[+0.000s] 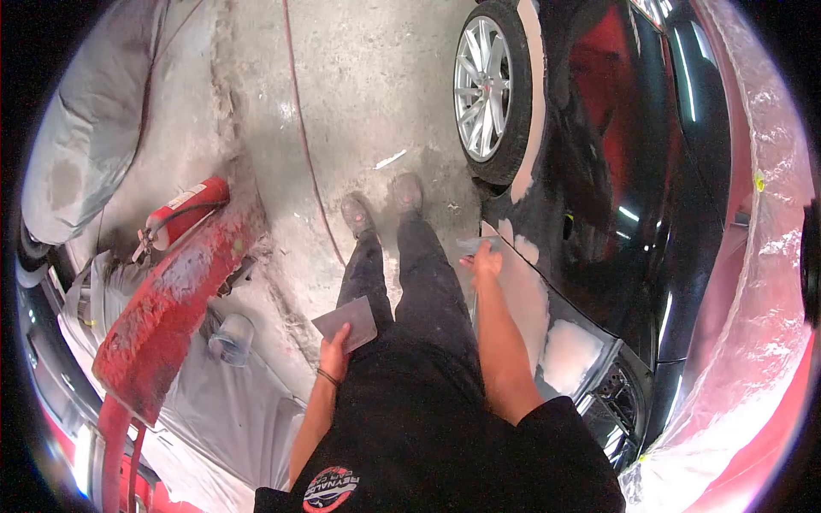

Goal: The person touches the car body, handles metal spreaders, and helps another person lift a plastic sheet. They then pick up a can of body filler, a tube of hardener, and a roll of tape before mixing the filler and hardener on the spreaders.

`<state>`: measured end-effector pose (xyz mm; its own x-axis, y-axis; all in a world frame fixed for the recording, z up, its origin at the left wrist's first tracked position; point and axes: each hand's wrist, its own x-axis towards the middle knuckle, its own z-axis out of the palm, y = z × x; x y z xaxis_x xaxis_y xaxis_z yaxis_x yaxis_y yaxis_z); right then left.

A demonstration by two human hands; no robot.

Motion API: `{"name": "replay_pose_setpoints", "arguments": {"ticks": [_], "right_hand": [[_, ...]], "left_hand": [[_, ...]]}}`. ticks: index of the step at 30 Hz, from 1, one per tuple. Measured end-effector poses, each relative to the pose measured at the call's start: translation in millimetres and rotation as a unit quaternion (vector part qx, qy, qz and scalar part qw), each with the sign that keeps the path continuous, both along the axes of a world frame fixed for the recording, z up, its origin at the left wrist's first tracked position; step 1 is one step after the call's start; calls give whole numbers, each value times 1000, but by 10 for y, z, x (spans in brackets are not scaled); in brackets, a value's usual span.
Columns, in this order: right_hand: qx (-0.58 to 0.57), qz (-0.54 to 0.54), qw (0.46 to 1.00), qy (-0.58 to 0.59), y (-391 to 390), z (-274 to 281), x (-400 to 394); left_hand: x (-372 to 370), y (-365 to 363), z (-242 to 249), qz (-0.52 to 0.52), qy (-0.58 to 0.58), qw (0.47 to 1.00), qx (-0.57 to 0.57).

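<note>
My left hand [336, 352] is closed on the lower edge of a flat grey rectangular board [349, 321], held out in front of my legs. Thumb on top, it grips the board at one side. On the other side, my right hand [486, 258] pinches a thin greyish spreader [475, 245], its fingers curled. That hand is right at the car's bumper panel [519, 286], which is coated in pale filler and grey primer. A whitish-pink filler patch [571, 355] lies nearer my body on the same panel.
The black car [616, 188] runs along my right, its silver-spoked wheel [483, 90] ahead. To my left are a worn red bumper [175, 299], a fire extinguisher [186, 211], a clear bucket [232, 340] and grey sheeting [227, 406]. A hose [301, 128] crosses the concrete floor [368, 77].
</note>
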<state>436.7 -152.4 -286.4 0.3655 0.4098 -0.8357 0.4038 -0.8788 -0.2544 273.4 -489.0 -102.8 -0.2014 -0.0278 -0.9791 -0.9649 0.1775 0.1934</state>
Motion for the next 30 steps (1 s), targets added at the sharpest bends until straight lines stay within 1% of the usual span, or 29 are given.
{"name": "replay_pose_setpoints", "arguments": {"ticks": [2, 4, 7, 9, 11, 12, 14, 15, 17, 19, 20, 22, 23, 25, 26, 29, 30], "right_hand": [[-18, 54, 998, -9, 20, -86, 24], [5, 43, 999, -28, 25, -139, -32], [21, 26, 999, -42, 44, -206, -76], [27, 26, 998, -53, 84, -186, -130], [32, 39, 996, -70, 150, -85, -202], [22, 63, 995, -72, 165, -129, -172], [2, 111, 991, -76, 167, -444, 80], [-7, 123, 989, -81, 178, -434, 42], [-1, 99, 991, -90, 172, -376, -9], [29, 33, 995, -94, 168, -135, -178], [45, 5, 994, -95, 171, 2, -225], [78, 11, 990, -116, 143, 62, -140], [95, 42, 984, -146, 122, 71, -60], [78, 43, 985, -149, 143, 220, -15], [71, 43, 985, -149, 142, 297, -9], [23, 115, 987, -111, -45, 343, 131], [14, 97, 993, -68, -91, 494, 96]], "left_hand": [[30, -73, -35, 13, 3, 1000, 9], [43, -150, -75, 22, 4, 999, 24], [23, -178, -72, 18, 2, 1000, 14], [-56, -145, -27, -8, -26, 999, -31], [-89, -144, -2, -8, -26, 999, -36], [-74, -163, -6, 5, -13, 1000, -18], [-65, -181, -29, 17, -3, 1000, 2], [-78, -186, -34, 16, -7, 1000, 3], [-97, -194, -33, 16, -5, 1000, 6], [-137, -166, -3, 18, 4, 1000, 11], [-166, -166, 27, 7, -9, 1000, -6], [-234, -136, 89, -2, -16, 1000, -20], [-254, -126, 111, -1, -10, 1000, -17], [-246, -105, 152, 24, 34, 999, 32], [-269, -115, 137, 15, 19, 999, 24], [-311, -197, 5, 1, -1, 1000, 31], [-315, -214, -27, 8, 11, 999, 53]]}}
